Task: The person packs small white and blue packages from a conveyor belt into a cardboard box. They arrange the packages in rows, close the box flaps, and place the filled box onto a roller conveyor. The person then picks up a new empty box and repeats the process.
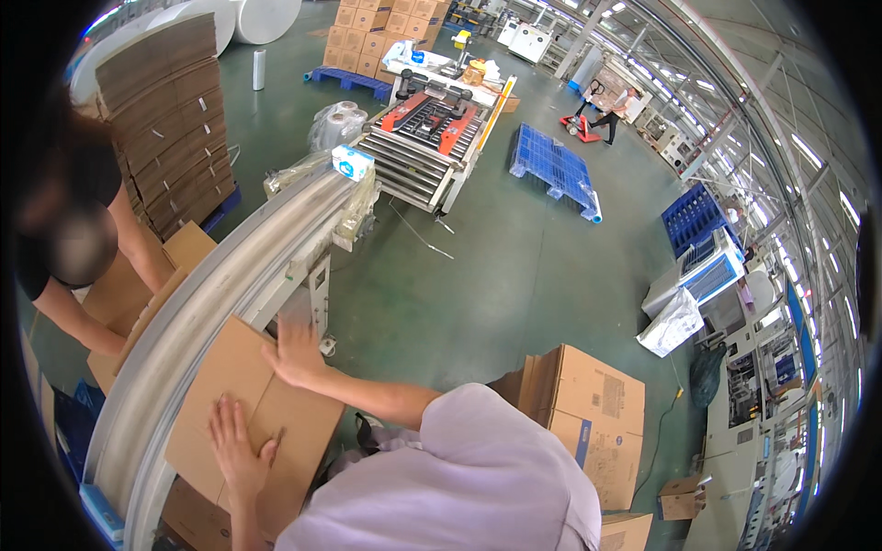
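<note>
A brown cardboard box (216, 376) lies tilted in front of me, against the curved metal rail of a conveyor (197, 285). Flat on its top flap, near the centre seam, rests my left hand (241, 455), fingers spread. My right hand (299, 354) is at the box's far right edge, its fingers stretched out and slightly blurred, its palm by the edge. Neither hand grasps anything. A small dark mark or slot (281, 435) shows on the cardboard beside my left thumb. Below the flap, the box's lower part is partly hidden by my left forearm.
Across the rail, another person's arms (138, 241) reach into an open carton (124, 289). Tall stacked cardboard sheets (170, 119) stand behind. Ahead are a tissue pack (353, 163), a roller conveyor (404, 170) and a blue pallet (556, 170). Folded cartons (597, 404) stand at my right.
</note>
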`<state>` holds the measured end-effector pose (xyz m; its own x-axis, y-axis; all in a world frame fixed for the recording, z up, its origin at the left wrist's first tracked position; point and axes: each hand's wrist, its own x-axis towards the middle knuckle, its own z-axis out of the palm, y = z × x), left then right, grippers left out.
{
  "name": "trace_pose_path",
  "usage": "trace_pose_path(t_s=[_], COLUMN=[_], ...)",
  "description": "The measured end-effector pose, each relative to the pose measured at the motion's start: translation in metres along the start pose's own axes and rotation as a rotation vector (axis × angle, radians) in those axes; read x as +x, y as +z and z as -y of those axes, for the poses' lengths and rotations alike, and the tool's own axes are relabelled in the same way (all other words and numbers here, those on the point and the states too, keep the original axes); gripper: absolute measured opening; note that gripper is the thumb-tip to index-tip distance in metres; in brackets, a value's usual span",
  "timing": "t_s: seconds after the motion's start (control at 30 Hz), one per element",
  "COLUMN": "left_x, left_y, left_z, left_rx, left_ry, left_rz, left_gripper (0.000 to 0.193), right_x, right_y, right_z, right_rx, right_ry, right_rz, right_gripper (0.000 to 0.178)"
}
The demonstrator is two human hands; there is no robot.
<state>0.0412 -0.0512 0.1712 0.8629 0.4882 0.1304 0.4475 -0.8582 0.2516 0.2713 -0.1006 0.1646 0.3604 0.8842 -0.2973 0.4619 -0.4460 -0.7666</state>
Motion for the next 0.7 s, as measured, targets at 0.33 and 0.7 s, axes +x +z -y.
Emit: trace_pose_path(t_s=[0.33, 0.7], left_x=[-0.253, -0.237], left_y=[0.035, 0.119], left_z=[0.245, 0.201], left_rx=[-0.698, -2.101], left_ry=[-1.172, -0.605], left_rz=[-0.453, -0.085], left_gripper=[0.066, 0.072], right_x=[-0.029, -0.097], right_y=[0.115, 0.141], right_z=[-0.06, 0.137], right_rx=[0.644, 0.181], right_ry=[0.231, -0.559], right_rz=[0.416, 0.564], right_gripper=[0.053, 0.061])
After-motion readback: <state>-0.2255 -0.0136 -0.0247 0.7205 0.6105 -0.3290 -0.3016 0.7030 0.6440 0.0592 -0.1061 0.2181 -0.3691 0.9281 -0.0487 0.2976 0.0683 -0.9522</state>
